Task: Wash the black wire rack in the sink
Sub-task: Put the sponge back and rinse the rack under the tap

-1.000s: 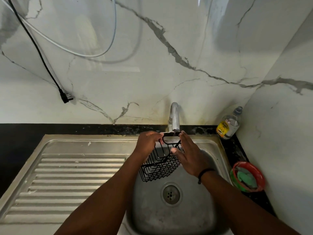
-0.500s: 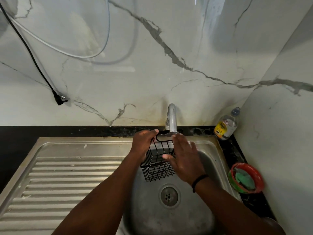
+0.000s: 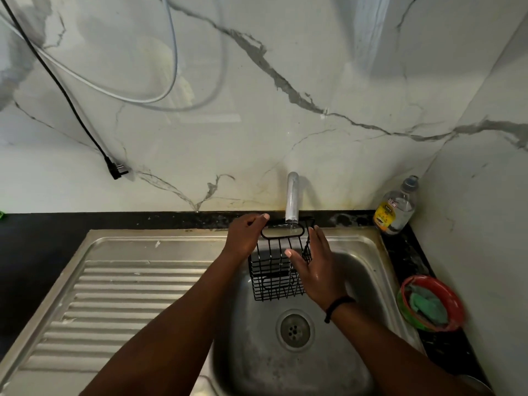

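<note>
Fingers of the left hand (image 3: 246, 235) are curled around the black wire rack (image 3: 278, 270), held centre-frame under the tap (image 3: 292, 200) over the sink (image 3: 368, 270), while the right hand (image 3: 315, 267) is pressed flat; it is judged light, stiff, wet-slippery, best gripped by its rim.

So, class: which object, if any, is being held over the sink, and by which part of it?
The black wire rack: the left hand grips its upper left edge, while the right hand lies with straight fingers against its right side, under the tap.

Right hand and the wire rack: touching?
Touching. Head view: the right hand lies open against the black wire rack's right side, thumb laid across its wires, while the left hand holds the rim.
</note>
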